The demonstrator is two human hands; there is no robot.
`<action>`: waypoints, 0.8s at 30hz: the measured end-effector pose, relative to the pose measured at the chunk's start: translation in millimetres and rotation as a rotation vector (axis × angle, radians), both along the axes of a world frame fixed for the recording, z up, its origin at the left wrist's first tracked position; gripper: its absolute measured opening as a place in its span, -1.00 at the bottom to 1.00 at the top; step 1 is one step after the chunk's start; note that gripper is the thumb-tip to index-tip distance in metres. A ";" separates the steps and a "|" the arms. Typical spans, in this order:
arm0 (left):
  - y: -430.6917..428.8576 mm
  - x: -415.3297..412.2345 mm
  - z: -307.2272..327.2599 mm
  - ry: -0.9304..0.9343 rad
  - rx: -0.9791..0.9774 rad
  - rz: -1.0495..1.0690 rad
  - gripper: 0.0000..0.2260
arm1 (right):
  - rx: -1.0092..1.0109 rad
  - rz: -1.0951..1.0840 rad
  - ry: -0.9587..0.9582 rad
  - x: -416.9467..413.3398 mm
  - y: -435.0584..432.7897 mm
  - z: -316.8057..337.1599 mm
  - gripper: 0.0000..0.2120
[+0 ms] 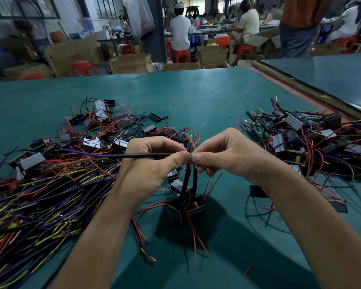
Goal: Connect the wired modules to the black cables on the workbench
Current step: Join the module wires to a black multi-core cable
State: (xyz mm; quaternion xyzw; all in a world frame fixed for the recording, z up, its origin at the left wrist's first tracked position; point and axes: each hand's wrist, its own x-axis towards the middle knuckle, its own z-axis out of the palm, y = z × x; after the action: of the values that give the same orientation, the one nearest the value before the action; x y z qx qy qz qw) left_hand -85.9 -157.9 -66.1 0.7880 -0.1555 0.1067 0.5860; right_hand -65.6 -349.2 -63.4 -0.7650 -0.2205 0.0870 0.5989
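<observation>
Left hand (pixel 152 161) pinches the black cable (pixel 142 156) at its end, right hand (pixel 227 155) pinches a lead of the module (pixel 186 209) hanging near the worktop's (pixel 196 97) near edge; these wires seem light, floppy, fragile, best gripped beside the tips.

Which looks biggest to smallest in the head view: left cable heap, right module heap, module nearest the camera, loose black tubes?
1. cable heap
2. module heap, partly cut by the frame edge
3. nearest module, enlarged by closeness
4. black tubes, farther off, so true size unsure
</observation>
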 end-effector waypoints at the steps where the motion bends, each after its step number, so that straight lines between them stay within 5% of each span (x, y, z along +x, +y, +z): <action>1: 0.1 -0.3 0.6 -0.002 0.010 -0.005 -0.96 | -0.007 0.002 0.001 -0.4 -0.8 0.6 -0.87; 24: -0.1 -1.0 2.4 0.065 0.003 -0.053 -0.89 | -0.216 -0.163 -0.338 -2.9 2.2 3.0 -0.89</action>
State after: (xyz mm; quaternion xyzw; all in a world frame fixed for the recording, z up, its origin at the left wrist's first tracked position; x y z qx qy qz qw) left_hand -86.9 -157.9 -63.7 0.7877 -0.1575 0.0650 0.5921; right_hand -68.5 -347.0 -60.4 -0.8437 -0.2448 -0.0679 0.4729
